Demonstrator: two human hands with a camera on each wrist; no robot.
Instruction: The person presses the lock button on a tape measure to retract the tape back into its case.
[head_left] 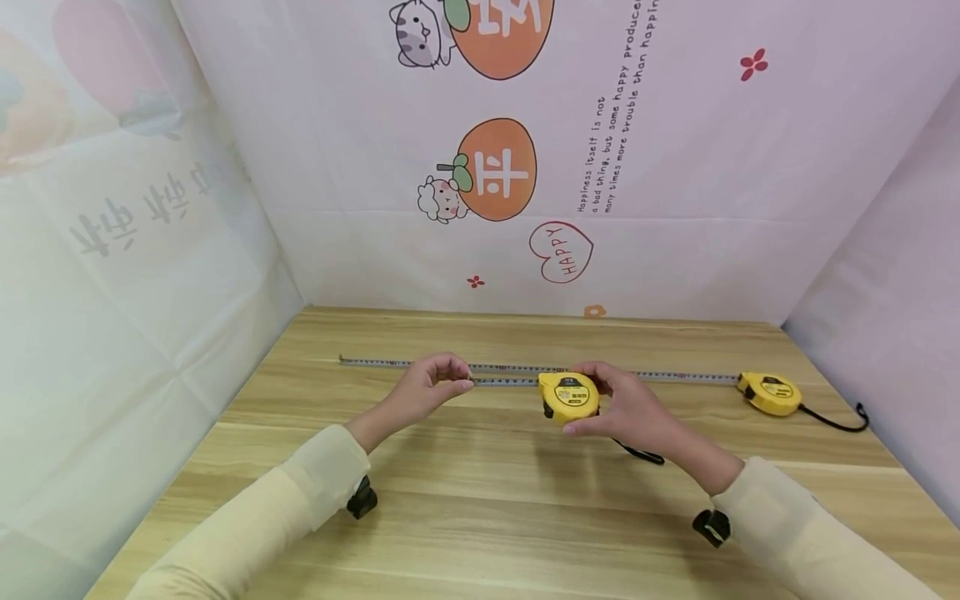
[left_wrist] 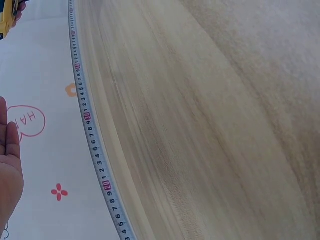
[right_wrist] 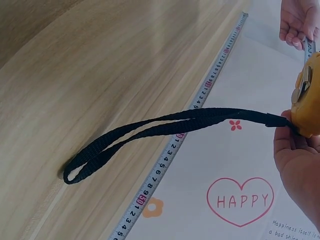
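Observation:
My right hand (head_left: 630, 408) grips a yellow tape measure (head_left: 570, 396) by its case, a little above the table. A short length of its blade (head_left: 506, 382) is drawn out to the left, and my left hand (head_left: 431, 385) pinches the end between thumb and fingers. From the case hangs a black wrist strap (right_wrist: 210, 114), seen as a long loop in the right wrist view. Behind both hands, a second yellow tape measure (head_left: 771, 394) lies on the table at the right. Its long blade (head_left: 690, 377) stretches leftward across the wood, its hooked tip near the far left.
The wooden table (head_left: 450, 517) meets a printed white cloth wall (head_left: 675, 258) at the back. More cloth hangs at the left side (head_left: 150, 333) and the right side (head_left: 892, 275). A black strap (head_left: 840, 425) trails from the second tape measure toward the right edge.

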